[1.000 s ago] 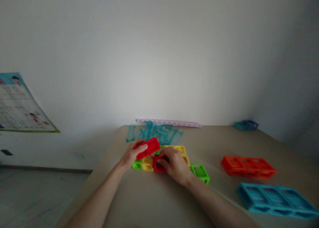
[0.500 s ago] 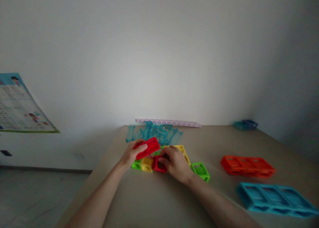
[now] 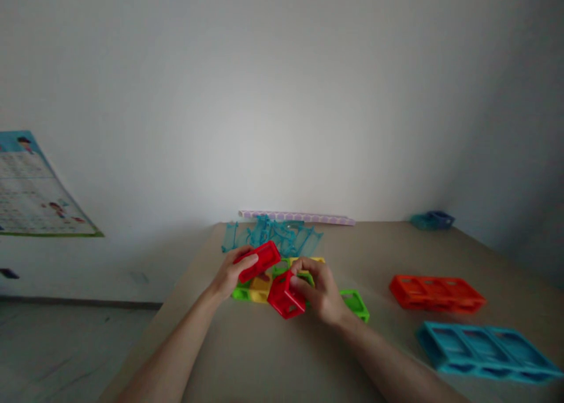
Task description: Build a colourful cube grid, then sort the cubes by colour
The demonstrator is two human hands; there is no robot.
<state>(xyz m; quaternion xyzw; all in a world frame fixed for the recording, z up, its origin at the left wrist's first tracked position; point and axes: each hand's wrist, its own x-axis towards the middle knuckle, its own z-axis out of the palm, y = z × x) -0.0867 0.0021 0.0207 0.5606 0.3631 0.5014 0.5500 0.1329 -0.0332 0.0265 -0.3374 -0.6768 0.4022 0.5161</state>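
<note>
Poster [image 3: 39,185] on the wall, far left. Left hand [image 3: 230,272] is closed on a red frame piece [image 3: 261,258], thumb on top, holding it tilted just above the yellow-green cluster [image 3: 259,289] on the worktop [image 3: 264,356]. Right hand [image 3: 325,294] pinches a second red frame [image 3: 285,298], fingers together on its far edge, tipped up on one corner at the cluster's 5 o'clock edge. Whether it touches the cluster I cannot tell. Step in hand, as I judge it: one red piece in each hand, over the cluster. Clear blue pieces [image 3: 277,235] and a lilac strip [image 3: 299,217] at 12 o'clock. Loose green frame [image 3: 356,305] beside the right wrist. Orange block [image 3: 436,292] at 3 o'clock, blue block [image 3: 482,351] at 4 o'clock, well apart.
</note>
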